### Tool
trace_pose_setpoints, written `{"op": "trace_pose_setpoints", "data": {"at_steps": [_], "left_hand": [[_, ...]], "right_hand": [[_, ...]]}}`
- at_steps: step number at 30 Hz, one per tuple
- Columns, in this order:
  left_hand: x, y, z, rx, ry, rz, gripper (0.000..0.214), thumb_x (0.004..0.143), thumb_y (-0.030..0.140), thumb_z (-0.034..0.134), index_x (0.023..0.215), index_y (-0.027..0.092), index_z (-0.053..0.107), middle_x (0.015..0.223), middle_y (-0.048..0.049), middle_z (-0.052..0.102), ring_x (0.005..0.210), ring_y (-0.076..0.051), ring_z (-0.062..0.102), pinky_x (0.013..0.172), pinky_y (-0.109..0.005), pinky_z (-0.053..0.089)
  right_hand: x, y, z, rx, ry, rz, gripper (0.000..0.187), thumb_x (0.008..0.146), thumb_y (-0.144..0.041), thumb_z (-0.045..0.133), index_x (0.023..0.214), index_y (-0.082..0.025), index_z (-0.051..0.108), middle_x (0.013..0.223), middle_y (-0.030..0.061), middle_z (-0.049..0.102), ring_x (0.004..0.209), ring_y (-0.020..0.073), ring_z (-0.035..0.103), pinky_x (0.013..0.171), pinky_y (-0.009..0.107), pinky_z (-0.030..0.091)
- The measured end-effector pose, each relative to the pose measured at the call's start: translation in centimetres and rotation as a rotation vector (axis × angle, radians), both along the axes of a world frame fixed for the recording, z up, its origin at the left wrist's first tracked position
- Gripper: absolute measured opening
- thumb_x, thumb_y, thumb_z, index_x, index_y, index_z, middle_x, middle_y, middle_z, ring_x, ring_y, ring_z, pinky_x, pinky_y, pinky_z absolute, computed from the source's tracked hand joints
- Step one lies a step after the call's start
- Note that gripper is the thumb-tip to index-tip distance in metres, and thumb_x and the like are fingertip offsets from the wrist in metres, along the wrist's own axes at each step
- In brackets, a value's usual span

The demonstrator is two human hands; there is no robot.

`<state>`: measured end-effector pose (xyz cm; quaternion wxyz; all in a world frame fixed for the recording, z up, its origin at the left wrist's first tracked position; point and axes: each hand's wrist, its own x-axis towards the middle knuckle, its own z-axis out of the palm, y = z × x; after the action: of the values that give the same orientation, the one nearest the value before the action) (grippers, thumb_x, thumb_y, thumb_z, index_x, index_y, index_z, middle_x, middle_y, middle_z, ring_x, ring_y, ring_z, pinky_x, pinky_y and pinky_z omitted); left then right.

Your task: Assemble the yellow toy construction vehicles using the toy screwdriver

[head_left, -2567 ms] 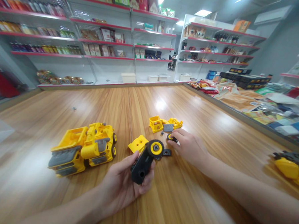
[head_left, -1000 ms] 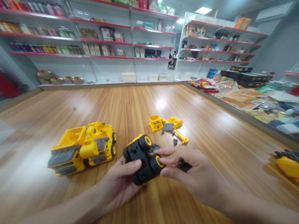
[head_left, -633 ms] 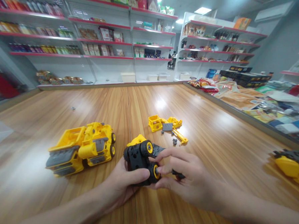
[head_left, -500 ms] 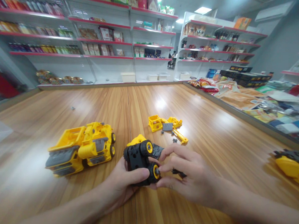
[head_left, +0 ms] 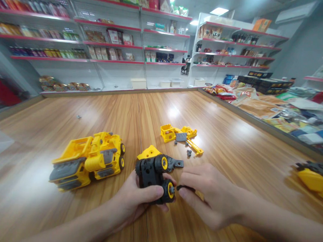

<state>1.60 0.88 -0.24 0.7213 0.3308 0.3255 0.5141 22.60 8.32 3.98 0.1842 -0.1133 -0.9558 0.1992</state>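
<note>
Gripping is shown on the left side: a black chassis (head_left: 149, 171) with yellow-hubbed wheels is clamped in the left hand (head_left: 134, 202), thumb laid across its near face. It is held just above the wooden table (head_left: 231, 139), close to the near edge. At three o'clock from it, the right hand (head_left: 210, 197) is curled shut, and a small dark piece (head_left: 185, 188) is pinched at its fingertips, just beside the near wheel (head_left: 170, 190). What that piece is cannot be told.

Trouble, if any, is judged likeliest at that pinch. So little of the piece is held that it could be squeezed out and lost across the glossy top. The chassis is held by one hand only, so it could be twisted in the grip if it is pushed from the side.

At one o'clock a scatter of loose yellow parts (head_left: 177, 132) and a grey screw (head_left: 188, 152) are laid out; these could be swept away by a careless right forearm. At nine o'clock a yellow dump truck (head_left: 87, 160) is parked near the left wrist and could be nudged into rolling. Far out at three o'clock another yellow toy (head_left: 314, 179) is left well apart, and no risk is seen there.
</note>
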Motion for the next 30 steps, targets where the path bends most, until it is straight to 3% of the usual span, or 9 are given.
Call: {"op": "trace_pose_setpoints", "data": {"at_steps": [6, 13, 18, 21, 26, 30], "left_hand": [[0.3, -0.1, 0.1, 0.014, 0.031, 0.029, 0.032, 0.072, 0.021, 0.081, 0.100, 0.011, 0.069, 0.094, -0.0111, 0.070, 0.082, -0.022, 0.067, 0.061, -0.027, 0.060], [0.1, -0.2, -0.7, 0.104, 0.203, 0.018, 0.033, 0.074, 0.025, 0.081, 0.101, 0.013, 0.067, 0.083, -0.0069, 0.070, 0.067, -0.016, 0.066, 0.063, -0.027, 0.057], [0.3, -0.1, -0.7, 0.100, 0.206, 0.040, 0.035, 0.072, 0.027, 0.082, 0.099, 0.012, 0.066, 0.081, -0.0068, 0.070, 0.065, -0.016, 0.067, 0.062, -0.027, 0.057], [0.3, -0.1, -0.7, 0.092, 0.222, 0.048, 0.036, 0.072, 0.028, 0.082, 0.098, 0.012, 0.064, 0.081, -0.0073, 0.071, 0.065, -0.017, 0.067, 0.062, -0.028, 0.057], [0.0, -0.1, -1.2, 0.093, 0.241, 0.034, 0.037, 0.073, 0.028, 0.082, 0.102, 0.013, 0.063, 0.084, -0.0080, 0.072, 0.068, -0.018, 0.069, 0.064, -0.030, 0.058], [0.1, -0.2, -1.1, 0.078, 0.224, 0.064, 0.038, 0.072, 0.028, 0.082, 0.101, 0.012, 0.064, 0.083, -0.0074, 0.072, 0.065, -0.017, 0.069, 0.062, -0.028, 0.059]], "right_hand": [[-0.2, -0.3, -0.5, 0.054, -0.009, 0.002, 0.017, 0.091, -0.016, 0.043, 0.081, -0.016, 0.056, 0.075, 0.0050, 0.061, 0.064, 0.0141, 0.051, 0.058, 0.029, 0.035], [-0.1, -0.5, -0.8, 0.076, -0.080, -0.035, 0.016, 0.091, -0.019, 0.045, 0.080, -0.016, 0.057, 0.076, 0.0056, 0.063, 0.065, 0.0152, 0.055, 0.057, 0.029, 0.036], [-0.1, -0.7, -0.4, 0.034, -0.038, -0.072, 0.005, 0.083, -0.016, 0.051, 0.085, -0.016, 0.056, 0.077, 0.0046, 0.063, 0.068, 0.0164, 0.057, 0.059, 0.029, 0.039], [-0.1, -0.8, -0.1, 0.035, -0.018, -0.107, 0.010, 0.080, -0.015, 0.053, 0.089, -0.015, 0.055, 0.078, 0.0040, 0.063, 0.068, 0.0168, 0.057, 0.058, 0.029, 0.039], [-0.2, -0.8, -0.3, 0.076, 0.010, -0.067, 0.005, 0.085, -0.014, 0.050, 0.087, -0.016, 0.054, 0.077, 0.0034, 0.061, 0.066, 0.0153, 0.056, 0.057, 0.029, 0.036], [-0.2, -0.8, -0.5, 0.153, -0.010, -0.067, 0.013, 0.091, -0.016, 0.047, 0.082, -0.015, 0.056, 0.074, 0.0033, 0.061, 0.063, 0.0146, 0.053, 0.055, 0.029, 0.034]]}}
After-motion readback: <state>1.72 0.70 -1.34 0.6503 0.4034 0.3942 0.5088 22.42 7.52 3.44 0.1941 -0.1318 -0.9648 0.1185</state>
